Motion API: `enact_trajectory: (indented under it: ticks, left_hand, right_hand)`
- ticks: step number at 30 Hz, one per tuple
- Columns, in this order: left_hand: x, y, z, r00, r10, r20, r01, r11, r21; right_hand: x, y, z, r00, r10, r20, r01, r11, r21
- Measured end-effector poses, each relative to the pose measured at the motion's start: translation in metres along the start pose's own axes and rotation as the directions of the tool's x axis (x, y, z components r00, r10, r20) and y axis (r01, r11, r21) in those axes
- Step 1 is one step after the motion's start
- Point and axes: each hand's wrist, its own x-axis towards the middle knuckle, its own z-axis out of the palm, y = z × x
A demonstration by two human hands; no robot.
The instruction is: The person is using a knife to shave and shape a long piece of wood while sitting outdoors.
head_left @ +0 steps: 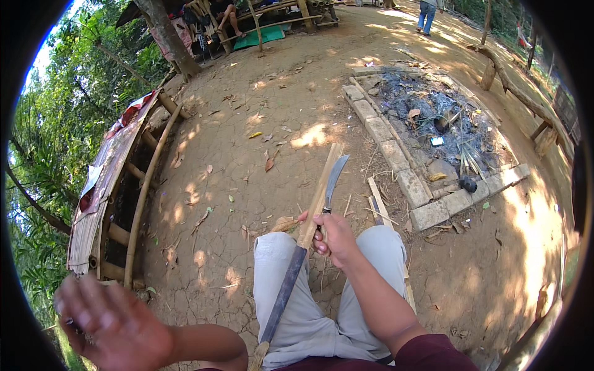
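Note:
My right hand [337, 238] is closed in front of my knees around the dark handle of a curved knife [335, 179], its blade pointing up and away. The same hand also grips a long pale strip of bamboo or wood [320, 191], which lies beside the blade. Below the hand, a long dark flat section [283, 300] runs in line with the strip down across my lap, ending in pale wood. I cannot tell whether this is a separate piece. My left hand [117, 324] is raised at the lower left, open and slightly blurred, fingers apart, away from the knife.
A low bamboo bench [114, 185] stands on the left. Right of my knees, split pieces [382, 204] lie on cracked earth. Beyond is a block-edged fire pit [396, 157] with ash and a black pot-like object [468, 183]. A person [427, 15] is at the far right.

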Motion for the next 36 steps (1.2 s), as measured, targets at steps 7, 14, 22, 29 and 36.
enact_trajectory:
  ticks: [7, 14, 22, 29, 36]
  left_hand:
    - [-0.09, -0.18, -0.042, 0.32, -0.944, -0.08, 0.796, 0.222, 0.563]
    - [-0.102, -0.2, -0.037, 0.123, -0.987, 0.104, 0.991, 0.127, 0.032]
    - [-0.126, -0.235, -0.05, 0.107, -0.994, 0.01, 0.975, 0.103, -0.196]
    - [-0.142, -0.243, -0.046, 0.098, -0.991, 0.088, 0.951, 0.067, -0.302]
    - [-0.148, -0.243, -0.046, 0.054, -0.995, 0.081, 0.954, 0.027, -0.299]
  right_hand:
    - [0.003, -0.024, -0.008, 0.991, -0.091, 0.096, 0.092, 0.996, -0.009]
    - [0.008, -0.048, -0.025, 0.938, -0.346, 0.002, 0.258, 0.695, -0.671]
    - [-0.024, -0.001, -0.054, 0.812, -0.549, 0.198, 0.266, 0.045, -0.963]
    - [-0.026, 0.013, -0.048, 0.938, -0.339, 0.077, 0.107, 0.071, -0.992]
    - [-0.019, 0.02, -0.054, 0.889, -0.432, 0.153, 0.143, -0.056, -0.988]
